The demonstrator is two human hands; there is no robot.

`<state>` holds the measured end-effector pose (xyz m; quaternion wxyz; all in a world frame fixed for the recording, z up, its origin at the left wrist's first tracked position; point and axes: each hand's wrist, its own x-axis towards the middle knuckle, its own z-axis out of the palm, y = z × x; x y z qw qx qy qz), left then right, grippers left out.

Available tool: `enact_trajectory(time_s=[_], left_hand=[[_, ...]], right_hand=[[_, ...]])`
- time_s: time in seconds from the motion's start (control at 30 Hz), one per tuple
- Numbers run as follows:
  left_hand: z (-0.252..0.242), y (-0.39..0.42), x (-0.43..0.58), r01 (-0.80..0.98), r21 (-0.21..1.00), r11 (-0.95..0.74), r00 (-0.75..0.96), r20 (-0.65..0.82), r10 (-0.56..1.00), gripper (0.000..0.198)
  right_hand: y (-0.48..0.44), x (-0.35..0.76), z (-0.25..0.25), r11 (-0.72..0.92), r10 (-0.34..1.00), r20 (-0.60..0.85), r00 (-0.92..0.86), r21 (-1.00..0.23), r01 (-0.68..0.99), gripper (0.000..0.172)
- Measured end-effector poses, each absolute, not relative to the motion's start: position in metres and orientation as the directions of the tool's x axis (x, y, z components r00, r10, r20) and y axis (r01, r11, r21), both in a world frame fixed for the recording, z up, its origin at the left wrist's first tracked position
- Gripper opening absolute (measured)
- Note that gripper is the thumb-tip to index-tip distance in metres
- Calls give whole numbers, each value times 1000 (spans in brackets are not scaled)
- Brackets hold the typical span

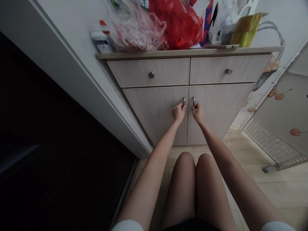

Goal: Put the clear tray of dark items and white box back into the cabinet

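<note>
ahead of you, the left door (156,112) and right door (221,109) are pale wood-grain panels, both shut, meeting at a thin centre seam. the left handle (183,100) and right handle (193,100) are small, silver, upright, just beside that seam near the doors' top edge.

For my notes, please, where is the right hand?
In the head view, the right hand grips the right door's handle, beside the left hand on the left door's handle.

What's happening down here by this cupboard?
A person crouches before a wooden cabinet, left hand gripping the left door handle and right hand gripping the right door handle. Both doors look shut, as do the two drawers above. On top lie plastic bags.
</note>
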<state>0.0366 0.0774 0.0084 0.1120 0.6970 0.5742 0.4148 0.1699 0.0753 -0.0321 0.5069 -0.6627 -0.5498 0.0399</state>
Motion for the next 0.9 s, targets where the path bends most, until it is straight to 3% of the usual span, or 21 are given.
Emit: enact_trajectory(time_s=[0.7,0.9], left_hand=[[5,86,38,691,654,-309,-14,440,898,16],[7,86,36,607,732,-308,6,383,924,17]], right_hand=[[82,172,-33,106,784,483,390,-723,682,27],[79,182,-26,85,844,370,389,-808,584,26]])
